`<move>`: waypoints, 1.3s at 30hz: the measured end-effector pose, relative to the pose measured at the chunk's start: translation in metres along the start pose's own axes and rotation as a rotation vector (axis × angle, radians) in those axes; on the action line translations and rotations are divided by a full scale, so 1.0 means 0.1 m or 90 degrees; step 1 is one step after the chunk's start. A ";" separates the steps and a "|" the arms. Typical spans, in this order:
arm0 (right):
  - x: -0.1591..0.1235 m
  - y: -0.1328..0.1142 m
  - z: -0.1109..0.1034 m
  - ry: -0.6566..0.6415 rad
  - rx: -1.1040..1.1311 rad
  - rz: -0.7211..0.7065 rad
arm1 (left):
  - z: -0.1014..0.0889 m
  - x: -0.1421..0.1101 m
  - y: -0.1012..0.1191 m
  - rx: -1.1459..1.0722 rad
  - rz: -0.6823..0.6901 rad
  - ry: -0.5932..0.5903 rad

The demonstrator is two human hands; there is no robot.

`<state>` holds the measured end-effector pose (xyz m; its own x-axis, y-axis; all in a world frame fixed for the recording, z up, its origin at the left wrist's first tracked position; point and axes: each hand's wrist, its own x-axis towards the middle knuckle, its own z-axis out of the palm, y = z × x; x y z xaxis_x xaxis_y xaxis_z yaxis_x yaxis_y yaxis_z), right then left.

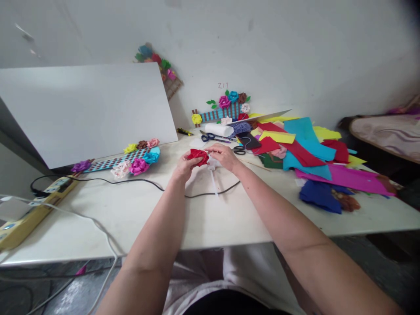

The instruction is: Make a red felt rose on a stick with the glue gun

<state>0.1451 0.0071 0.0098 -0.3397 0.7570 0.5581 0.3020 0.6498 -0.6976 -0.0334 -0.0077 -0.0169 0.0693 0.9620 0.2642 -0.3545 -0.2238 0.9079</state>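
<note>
My left hand (185,167) is closed around a red paper flower (198,156), held above the white table in front of me. The fingers of my right hand (223,156) are bent together at the flower's right side; whatever they pinch is too small to make out. Under the right hand is a white object (211,166), partly hidden, with a pale thin stick (214,183) pointing toward me. A black cord (151,183) runs across the tabletop beneath both hands.
Dark-handled scissors (207,137), a white roll (219,129) and black scissors (239,150) lie beyond my hands. Coloured paper sheets (308,142) pile up on the right. A flower-decorated piece (139,165) and a yellow power strip (36,210) are left. A white board (88,113) leans behind.
</note>
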 end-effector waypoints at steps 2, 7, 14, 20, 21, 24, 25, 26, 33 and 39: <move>0.00 -0.01 0.01 -0.006 -0.006 -0.002 | 0.01 0.00 0.00 0.003 -0.001 -0.003; 0.00 -0.03 -0.01 -0.019 -0.019 -0.004 | 0.01 -0.01 0.00 -0.001 -0.003 0.001; -0.01 -0.04 0.00 -0.027 -0.041 -0.034 | -0.03 0.01 -0.03 -0.004 0.007 -0.008; -0.02 -0.04 0.01 -0.021 -0.062 -0.038 | -0.03 0.00 -0.01 0.005 0.002 -0.015; -0.02 -0.04 0.01 -0.021 -0.066 -0.035 | -0.02 0.00 -0.01 0.005 0.000 -0.016; -0.03 -0.05 0.01 -0.026 -0.062 -0.033 | -0.02 0.00 -0.01 -0.001 -0.005 -0.014; -0.03 -0.05 0.01 -0.028 -0.058 -0.035 | -0.02 0.00 -0.01 -0.004 -0.007 -0.012; -0.03 -0.06 0.01 -0.030 -0.055 -0.037 | -0.02 0.00 -0.01 -0.006 -0.008 -0.009; -0.03 -0.05 0.01 -0.025 -0.065 -0.043 | 0.00 -0.02 0.01 -0.015 -0.008 -0.005; -0.03 -0.04 0.01 -0.032 -0.120 -0.056 | -0.02 0.00 -0.01 -0.006 -0.008 -0.013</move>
<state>0.1438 0.0023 0.0102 -0.4147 0.6955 0.5868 0.4292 0.7181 -0.5479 -0.0353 -0.0074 -0.0186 0.0924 0.9612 0.2600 -0.3616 -0.2109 0.9081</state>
